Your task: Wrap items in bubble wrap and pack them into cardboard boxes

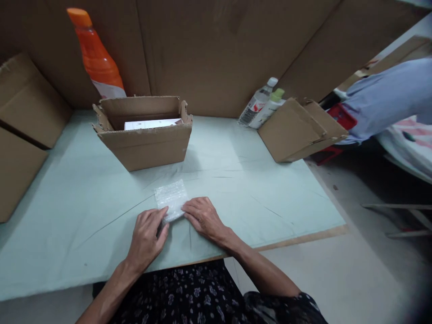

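A small piece of clear bubble wrap (171, 198) lies flat on the pale green table cover (236, 180) near the front edge. My left hand (146, 234) rests on its near left corner, fingers stretched forward and pressing down. From the right, my right hand (202, 217) lies flat with its fingertips on the wrap's near right edge. Neither hand lifts the wrap. Behind it stands an open cardboard box (145, 139) with a white flat box (151, 123) inside.
An orange bottle (96, 56) leans behind the box. Two plastic bottles (261, 105) lie at the back right beside a folded cardboard box (300, 130). Cardboard walls surround the table; flat cartons (20, 126) stand at left. Another person's blue sleeve (388, 99) shows at right.
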The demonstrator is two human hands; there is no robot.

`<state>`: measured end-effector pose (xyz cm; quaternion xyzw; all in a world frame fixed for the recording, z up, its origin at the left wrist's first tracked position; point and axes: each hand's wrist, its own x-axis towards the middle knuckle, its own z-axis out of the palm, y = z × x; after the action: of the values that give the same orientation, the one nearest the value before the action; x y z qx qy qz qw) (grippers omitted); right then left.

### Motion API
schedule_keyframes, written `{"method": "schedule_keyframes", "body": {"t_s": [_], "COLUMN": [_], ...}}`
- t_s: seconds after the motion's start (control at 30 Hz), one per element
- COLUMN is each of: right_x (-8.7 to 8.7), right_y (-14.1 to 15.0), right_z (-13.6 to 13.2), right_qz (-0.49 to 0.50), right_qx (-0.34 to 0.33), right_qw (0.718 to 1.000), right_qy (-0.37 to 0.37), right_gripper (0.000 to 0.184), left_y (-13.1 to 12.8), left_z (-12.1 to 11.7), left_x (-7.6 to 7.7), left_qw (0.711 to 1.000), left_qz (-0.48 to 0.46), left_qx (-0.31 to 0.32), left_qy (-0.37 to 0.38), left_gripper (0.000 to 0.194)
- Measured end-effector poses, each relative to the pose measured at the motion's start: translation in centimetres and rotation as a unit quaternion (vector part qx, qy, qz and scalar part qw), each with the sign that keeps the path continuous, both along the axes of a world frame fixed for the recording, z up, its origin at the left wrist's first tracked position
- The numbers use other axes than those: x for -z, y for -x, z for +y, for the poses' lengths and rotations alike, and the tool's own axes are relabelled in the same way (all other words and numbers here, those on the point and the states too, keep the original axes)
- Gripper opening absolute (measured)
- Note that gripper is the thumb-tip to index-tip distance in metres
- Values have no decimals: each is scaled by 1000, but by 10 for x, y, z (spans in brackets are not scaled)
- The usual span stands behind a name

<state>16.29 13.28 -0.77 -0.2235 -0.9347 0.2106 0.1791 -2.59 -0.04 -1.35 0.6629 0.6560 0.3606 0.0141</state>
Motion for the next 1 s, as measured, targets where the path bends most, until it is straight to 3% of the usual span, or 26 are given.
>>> {"method": "schedule_keyframes", "body": {"t_s": [0.17, 0.33, 0.4, 0.53, 0.63, 0.7, 0.83, 0.9, 1.0], "right_x": [-7, -10, -15, -18, -12, -9, -13, -17, -21], "right_y": [3, -2, -4, 3, 14, 21, 28, 29, 28], "right_z": [8, 7, 3, 1, 6, 10, 7, 2, -3], "right_qz": [-23, 58, 57, -48, -73, -47, 14, 28, 55], "right_qx": [17, 61, 25, -93, -88, -55, -1, -1, -2], "right_qw": [997, 996, 996, 992, 992, 997, 994, 984, 967], "right_qy": [66, -30, -63, -69, -44, -11, 105, 178, 248], "right_gripper": [20, 22, 21, 23, 21, 23, 23, 22, 20], "left_y": [-3, -2, -2, -1, 2, 3, 1, -1, -3], "left_z": [7, 10, 12, 14, 9, 3, -5, -3, 4], "left_x": [1, 5, 6, 2, -4, -9, -14, -16, -21], "left_qw": [997, 994, 993, 991, 983, 959, 864, 827, 798], "left_qz": [-53, -15, 2, 5, -85, -203, -450, -521, -562], "left_qx": [-48, -106, -114, -118, -140, -168, -178, -152, -148], "left_qy": [12, 29, 41, 69, 81, 103, 136, 145, 160], "left_gripper": [28, 24, 25, 27, 31, 43, 69, 80, 85]}}
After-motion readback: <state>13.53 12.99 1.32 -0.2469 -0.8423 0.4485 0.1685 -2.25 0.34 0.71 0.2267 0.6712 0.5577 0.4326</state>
